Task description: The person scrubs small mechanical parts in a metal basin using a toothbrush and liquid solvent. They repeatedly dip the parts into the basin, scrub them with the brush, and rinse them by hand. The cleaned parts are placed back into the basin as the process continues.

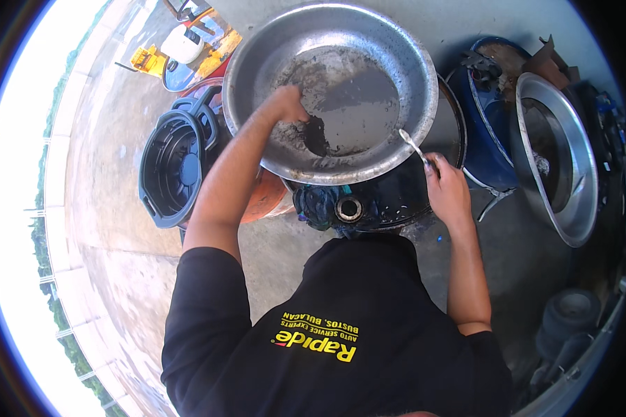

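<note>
A wide metal basin (pixel 414 90) holds murky grey liquid with dark sludge. My left hand (pixel 290 105) reaches over its left part, fingers curled downward and closed. Just below and right of those fingers is a dark, wet-looking shape (pixel 316 135); I cannot make out whether it is a held part or a shadow in the liquid. Near the basin's lower right rim my right hand (pixel 445 184) pinches a slim white toothbrush-like tool (pixel 412 144), which slants up and left over the rim. The right fingertips look dark with grime.
Under the basin stands a black drum (pixel 396 205) with a round opening (pixel 348 208) and a dark crumpled rag (pixel 316 210). At left sits a black drain pan (pixel 163 174). On the right are a blue drum (pixel 476 132) and a second metal basin (pixel 583 187), tilted.
</note>
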`<state>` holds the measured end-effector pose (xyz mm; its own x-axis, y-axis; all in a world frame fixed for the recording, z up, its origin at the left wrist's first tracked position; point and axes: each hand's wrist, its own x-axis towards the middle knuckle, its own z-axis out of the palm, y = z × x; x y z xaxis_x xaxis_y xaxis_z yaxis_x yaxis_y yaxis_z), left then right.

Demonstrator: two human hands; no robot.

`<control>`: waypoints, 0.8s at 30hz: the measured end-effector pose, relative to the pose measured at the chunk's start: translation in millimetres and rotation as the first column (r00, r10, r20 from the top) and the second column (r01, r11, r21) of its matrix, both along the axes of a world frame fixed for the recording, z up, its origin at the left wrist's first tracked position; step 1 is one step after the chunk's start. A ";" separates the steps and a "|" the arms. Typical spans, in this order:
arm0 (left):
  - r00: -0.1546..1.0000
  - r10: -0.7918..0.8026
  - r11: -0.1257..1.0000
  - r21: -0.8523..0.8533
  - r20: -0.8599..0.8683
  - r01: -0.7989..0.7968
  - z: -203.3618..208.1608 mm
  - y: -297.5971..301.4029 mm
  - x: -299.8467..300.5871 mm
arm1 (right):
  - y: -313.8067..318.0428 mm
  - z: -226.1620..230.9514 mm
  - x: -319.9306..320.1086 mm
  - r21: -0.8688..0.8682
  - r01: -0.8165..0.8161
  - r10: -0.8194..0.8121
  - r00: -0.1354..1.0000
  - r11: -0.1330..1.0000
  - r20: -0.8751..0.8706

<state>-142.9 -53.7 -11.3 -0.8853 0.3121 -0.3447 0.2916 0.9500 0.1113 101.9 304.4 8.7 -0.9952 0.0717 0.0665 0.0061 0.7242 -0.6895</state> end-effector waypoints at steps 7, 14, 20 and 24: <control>0.967 0.092 0.972 -0.189 -0.239 -0.139 38.9 39.3 -66.9 | 9.9 -4.8 33.2 -0.073 0.107 -0.104 0.993 0.992 0.053; 0.985 0.093 0.942 -0.309 -0.142 -0.134 -34.9 51.2 -122.6 | 31.1 -3.3 51.8 -0.071 0.240 -0.228 0.962 0.968 0.150; 0.979 0.093 0.976 -0.178 -0.180 -0.125 -62.0 29.8 -138.8 | 41.9 -9.2 55.1 -0.078 0.304 -0.278 0.931 0.950 0.238; 0.933 0.157 0.986 -0.005 -0.324 -0.167 -9.1 29.7 -134.0 | 42.0 -10.3 53.3 -0.128 0.323 -0.282 0.923 0.938 0.261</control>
<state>-276.8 -24.0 -20.4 -0.9881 0.1486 -0.0409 0.1484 0.9889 0.0059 155.2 346.3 -1.6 -0.9095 0.3617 -0.2050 0.3832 0.5382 -0.7507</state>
